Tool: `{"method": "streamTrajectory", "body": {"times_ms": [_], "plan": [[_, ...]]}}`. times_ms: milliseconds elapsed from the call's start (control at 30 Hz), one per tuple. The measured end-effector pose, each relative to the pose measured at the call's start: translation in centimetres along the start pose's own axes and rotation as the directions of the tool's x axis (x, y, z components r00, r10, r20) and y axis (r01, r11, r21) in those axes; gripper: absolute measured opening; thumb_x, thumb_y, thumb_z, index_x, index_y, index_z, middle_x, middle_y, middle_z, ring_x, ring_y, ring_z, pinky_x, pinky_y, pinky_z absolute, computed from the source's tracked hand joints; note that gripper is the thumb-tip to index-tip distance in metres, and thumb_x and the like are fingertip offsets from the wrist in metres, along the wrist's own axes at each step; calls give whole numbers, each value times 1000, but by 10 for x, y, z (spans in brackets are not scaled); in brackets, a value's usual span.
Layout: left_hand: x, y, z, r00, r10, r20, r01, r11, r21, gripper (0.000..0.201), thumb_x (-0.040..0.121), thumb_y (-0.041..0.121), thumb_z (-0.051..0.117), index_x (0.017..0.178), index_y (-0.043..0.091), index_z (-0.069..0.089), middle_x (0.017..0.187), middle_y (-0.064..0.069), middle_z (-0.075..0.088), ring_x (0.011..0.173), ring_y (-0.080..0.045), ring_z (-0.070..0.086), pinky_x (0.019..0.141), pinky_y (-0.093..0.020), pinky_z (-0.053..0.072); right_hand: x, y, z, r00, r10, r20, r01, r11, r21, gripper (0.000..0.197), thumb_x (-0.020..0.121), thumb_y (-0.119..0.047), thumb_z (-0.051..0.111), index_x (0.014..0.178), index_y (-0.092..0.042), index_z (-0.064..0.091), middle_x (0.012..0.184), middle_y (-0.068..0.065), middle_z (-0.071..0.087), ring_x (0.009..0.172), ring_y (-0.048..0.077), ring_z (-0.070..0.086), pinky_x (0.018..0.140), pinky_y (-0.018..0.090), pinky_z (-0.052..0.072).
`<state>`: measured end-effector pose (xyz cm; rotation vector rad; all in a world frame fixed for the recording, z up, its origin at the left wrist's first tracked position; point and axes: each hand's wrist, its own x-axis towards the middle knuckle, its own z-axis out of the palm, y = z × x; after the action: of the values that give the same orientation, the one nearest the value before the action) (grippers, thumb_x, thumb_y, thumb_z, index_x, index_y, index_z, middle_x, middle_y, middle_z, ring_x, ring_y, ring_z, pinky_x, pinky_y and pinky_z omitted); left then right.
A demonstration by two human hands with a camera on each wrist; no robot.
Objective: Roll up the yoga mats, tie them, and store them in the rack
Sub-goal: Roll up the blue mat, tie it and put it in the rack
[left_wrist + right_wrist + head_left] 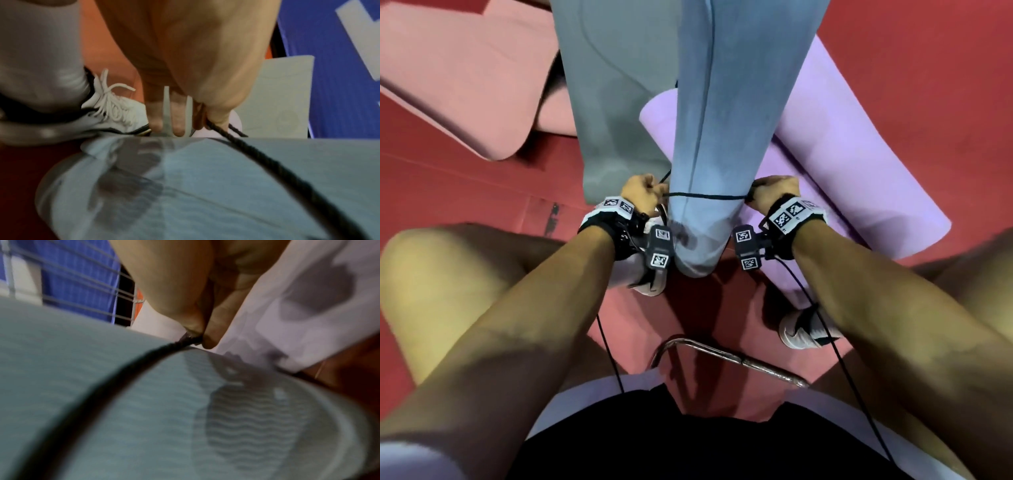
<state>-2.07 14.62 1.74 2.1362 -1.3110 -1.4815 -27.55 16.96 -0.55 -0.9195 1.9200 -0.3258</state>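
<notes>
The rolled blue mat (702,144) lies on the red floor (928,68) between the person's feet, a black cord (705,196) stretched taut across it near its close end. The left hand (642,195) and right hand (774,192) sit on either side, each with fingers (209,337) curled tight, pinching 1 cord end. A purple mat (859,164) lies just right; a pink mat (455,78) lies left.

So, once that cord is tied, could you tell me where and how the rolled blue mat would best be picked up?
Probably around its middle, from above, one hand on each side. The rolled blue mat is a long cylinder lying on the floor, running away from the person, so its ends would sag. The left hand and right hand each pinch the black cord stretched across its near end.
</notes>
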Motion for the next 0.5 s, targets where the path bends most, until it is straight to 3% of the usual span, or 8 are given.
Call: {"method": "streamTrajectory", "body": {"times_ms": [33,67,167,267,300,367,433,500], "plan": [[8,-5,2,999,19,42,-21,999,48,24,92,8,57,74,19,47,95,-19,73,76,-24,63,66,-38,53,-7,-2,-3,999,4,-47,-8,996,-84,22,88,-16,74,109,-15,77,81,-9,71,55,-14,58,48,-2,38],[16,-11,2,997,27,67,-34,994,106,19,91,14,59,75,19,49,95,-22,72,78,-27,64,69,-40,54,-1,1,-1,999,2,-39,-7,990,-141,20,85,-18,75,105,-17,78,76,-11,70,55,-11,59,47,0,38],[26,-31,1,999,34,29,-40,965,259,25,91,29,62,72,17,52,81,-19,66,75,-35,65,78,-48,59,-11,-6,-7,996,90,18,-88,994,-69,20,84,-20,77,104,-20,77,98,-5,75,80,7,68,57,6,44],[18,-38,3,999,-32,-6,32,975,222,25,87,34,65,72,14,62,90,-24,73,82,-40,72,78,-51,60,-17,-3,-3,993,88,73,-86,996,-37,30,90,-17,73,119,-16,71,114,-3,70,89,9,68,51,4,43],[4,-27,2,998,-67,-18,69,980,186,20,90,29,64,82,12,69,96,-22,74,89,-39,72,82,-49,60,-24,-3,-2,993,85,85,-84,996,-12,27,92,-22,70,119,-17,71,112,-6,70,89,9,68,56,3,42],[-15,-15,-1,988,-137,70,118,966,229,20,100,14,57,111,3,70,109,-15,68,101,-33,69,88,-31,56,-27,2,6,994,103,21,-104,994,26,18,88,-28,70,103,-21,77,94,-8,75,85,12,70,59,6,45],[-19,-13,-7,989,-113,92,78,945,317,13,100,4,56,102,9,68,108,-13,64,90,-26,64,70,-13,49,-31,3,10,995,97,21,-98,992,73,8,83,-22,73,90,-22,76,86,-4,75,71,8,68,57,10,48],[-24,-7,-7,997,-32,74,9,956,293,11,94,0,60,94,6,68,108,-15,64,95,-27,63,76,-20,50,-35,3,12,994,60,93,-75,983,167,19,86,-10,70,92,-28,70,87,-3,71,70,11,68,56,14,51]]}}
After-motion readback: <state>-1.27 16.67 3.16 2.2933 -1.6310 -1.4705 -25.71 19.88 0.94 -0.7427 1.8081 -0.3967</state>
